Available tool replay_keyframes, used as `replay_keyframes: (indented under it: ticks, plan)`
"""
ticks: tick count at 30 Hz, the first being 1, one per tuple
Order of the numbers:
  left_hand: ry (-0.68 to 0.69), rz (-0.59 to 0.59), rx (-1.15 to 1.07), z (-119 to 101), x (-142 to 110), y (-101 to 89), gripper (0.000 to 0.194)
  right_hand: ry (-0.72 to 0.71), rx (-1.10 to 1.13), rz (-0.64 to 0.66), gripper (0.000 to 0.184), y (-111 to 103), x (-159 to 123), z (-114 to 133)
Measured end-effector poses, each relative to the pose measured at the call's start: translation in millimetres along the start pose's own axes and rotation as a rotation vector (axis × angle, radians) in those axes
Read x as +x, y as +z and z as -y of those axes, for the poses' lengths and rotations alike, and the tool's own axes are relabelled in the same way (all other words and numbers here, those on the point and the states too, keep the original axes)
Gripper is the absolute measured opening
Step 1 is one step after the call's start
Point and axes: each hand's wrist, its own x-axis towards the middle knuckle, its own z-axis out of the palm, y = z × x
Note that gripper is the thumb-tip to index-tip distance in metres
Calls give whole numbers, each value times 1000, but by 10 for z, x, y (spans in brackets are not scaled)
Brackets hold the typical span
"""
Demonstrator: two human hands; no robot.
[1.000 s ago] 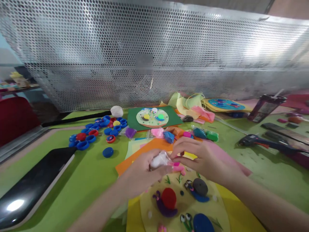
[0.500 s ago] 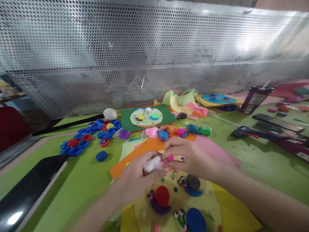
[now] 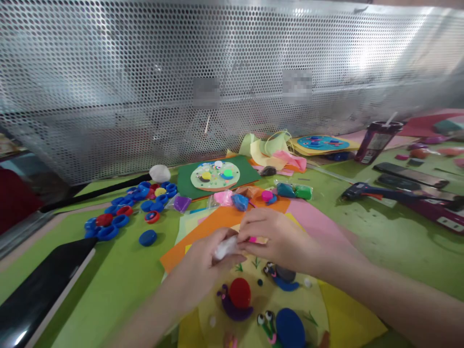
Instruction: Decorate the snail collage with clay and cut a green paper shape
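My left hand (image 3: 201, 266) is closed around a small plastic packet of white clay (image 3: 224, 247), which shows between thumb and fingers. My right hand (image 3: 277, 237) has its fingertips pinched at the packet's right edge. Both hands are over a pale yellow disc (image 3: 313, 299) decorated with clay snails. One snail has a red cap shell (image 3: 239, 293) and a purple body; another has a blue cap shell (image 3: 290, 328) and stalked eyes. A snail with a grey shell (image 3: 286, 273) is partly hidden by my right wrist. Pink pieces show behind my right fingers.
Blue and red bottle caps (image 3: 119, 221) lie to the left, near a black phone (image 3: 39, 285). Coloured clay packets (image 3: 239, 202) line the far side. A green sheet bears another decorated disc (image 3: 215, 180). To the right are a glue gun (image 3: 366, 189) and a drink cup (image 3: 379, 140).
The camera view has shifted slightly, so most things sit a little further left. Both hands stay at the white packet, and my right fingers have moved slightly at its edge.
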Motion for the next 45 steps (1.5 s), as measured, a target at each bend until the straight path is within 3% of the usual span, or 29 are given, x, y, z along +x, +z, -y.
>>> replay_keyframes:
  ticks: [5, 11, 22, 31, 36, 40, 43, 45]
  plan:
    - [14, -45, 8, 40, 3, -8, 25, 74, 160, -24, 6, -26, 19, -55]
    - [52, -61, 38, 112, 8, 24, 25, 6, -109, 73, 5, 2, 0, -36]
    - [73, -41, 167, 164, 20, 64, 15, -45, -245, 208, 11, 44, -11, 24]
    - [101, -28, 220, 151, 8, 62, 20, -83, -156, 192, 9, 89, -26, 6]
    - [91, -53, 182, 137, 23, -4, 23, -172, -107, 44, 12, -16, -10, -38]
    - [59, -220, 189, 161, 50, -114, 29, 6, 31, -33, 10, -59, 7, -107]
    - [-14, -323, 119, 246, 105, -192, 31, 220, 114, 26, 10, 21, 12, -165]
    - [-75, -331, 27, 341, 162, -226, 31, 310, 138, 83, 15, 94, 14, -189]
